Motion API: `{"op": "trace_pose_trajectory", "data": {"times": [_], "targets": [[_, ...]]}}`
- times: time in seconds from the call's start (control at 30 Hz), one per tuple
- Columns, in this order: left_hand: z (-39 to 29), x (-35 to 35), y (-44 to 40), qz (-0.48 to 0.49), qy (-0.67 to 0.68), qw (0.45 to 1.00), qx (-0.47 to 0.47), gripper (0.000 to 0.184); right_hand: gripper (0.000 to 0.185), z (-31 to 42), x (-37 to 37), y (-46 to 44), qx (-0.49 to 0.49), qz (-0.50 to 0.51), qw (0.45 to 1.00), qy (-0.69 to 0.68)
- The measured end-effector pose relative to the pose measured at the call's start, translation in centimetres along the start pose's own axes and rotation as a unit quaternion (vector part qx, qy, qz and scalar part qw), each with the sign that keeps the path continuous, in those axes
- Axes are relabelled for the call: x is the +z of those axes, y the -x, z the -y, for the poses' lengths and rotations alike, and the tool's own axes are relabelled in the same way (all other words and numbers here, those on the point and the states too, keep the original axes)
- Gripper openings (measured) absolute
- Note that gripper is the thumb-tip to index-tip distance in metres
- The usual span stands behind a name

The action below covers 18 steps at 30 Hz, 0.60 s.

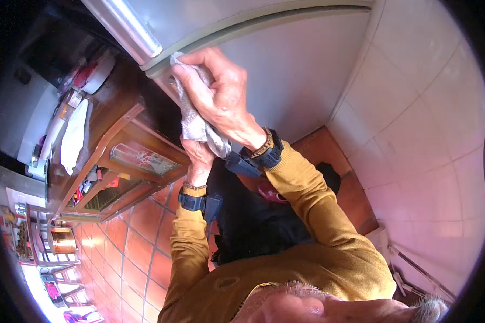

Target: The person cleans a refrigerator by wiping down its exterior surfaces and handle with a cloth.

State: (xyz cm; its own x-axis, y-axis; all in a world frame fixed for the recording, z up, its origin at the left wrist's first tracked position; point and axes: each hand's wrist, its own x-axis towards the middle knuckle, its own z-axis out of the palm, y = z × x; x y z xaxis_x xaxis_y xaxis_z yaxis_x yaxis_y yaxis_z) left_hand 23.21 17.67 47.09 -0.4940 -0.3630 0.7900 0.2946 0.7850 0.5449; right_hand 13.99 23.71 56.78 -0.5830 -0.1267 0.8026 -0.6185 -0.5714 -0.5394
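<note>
A crumpled grey cloth (191,116) is bunched between my two hands, beside the left edge of a pale refrigerator door (291,75). My right hand (223,94) is closed around the upper part of the cloth, thumb and fingers pinching it near the door's top left corner. Lower down, my left hand (199,157) is closed on the bottom of the same cloth, its fingers partly hidden behind the fabric. Above the lower door runs a dark seam, with the upper door (199,19) and its shiny metal handle strip (132,32) beyond.
To the left stands a wooden cabinet (121,121) with glass-panelled doors, a white cloth (74,137) and a white container (99,72) on top. A tiled wall (409,129) rises at the right. Terracotta tiles (137,250) cover the floor. Wooden furniture (64,242) stands farther left.
</note>
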Motion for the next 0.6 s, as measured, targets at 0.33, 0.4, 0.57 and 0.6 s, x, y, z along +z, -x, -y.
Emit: {"op": "trace_pose_trajectory", "data": {"times": [0.33,0.4,0.57,0.6], "targets": [[-4.7,0.8,-4.6,-0.13,0.03,0.99,-0.053,0.037,0.018,-3.3,-9.3,12.2,0.29,0.009,0.956,0.039],[-5.3,1.5,-5.7,-0.189,0.039,0.978,-0.085,0.033,0.018,-3.0,-10.2,13.6,0.292,0.021,0.955,0.054],[-4.9,1.5,-5.7,-0.185,-0.024,0.98,-0.071,0.029,0.017,-3.4,-11.3,16.1,0.297,0.003,0.954,0.049],[-4.9,1.6,-5.8,-0.189,-0.054,0.979,-0.054,0.028,0.017,-3.4,-11.5,16.4,0.298,0.004,0.953,0.051]]}}
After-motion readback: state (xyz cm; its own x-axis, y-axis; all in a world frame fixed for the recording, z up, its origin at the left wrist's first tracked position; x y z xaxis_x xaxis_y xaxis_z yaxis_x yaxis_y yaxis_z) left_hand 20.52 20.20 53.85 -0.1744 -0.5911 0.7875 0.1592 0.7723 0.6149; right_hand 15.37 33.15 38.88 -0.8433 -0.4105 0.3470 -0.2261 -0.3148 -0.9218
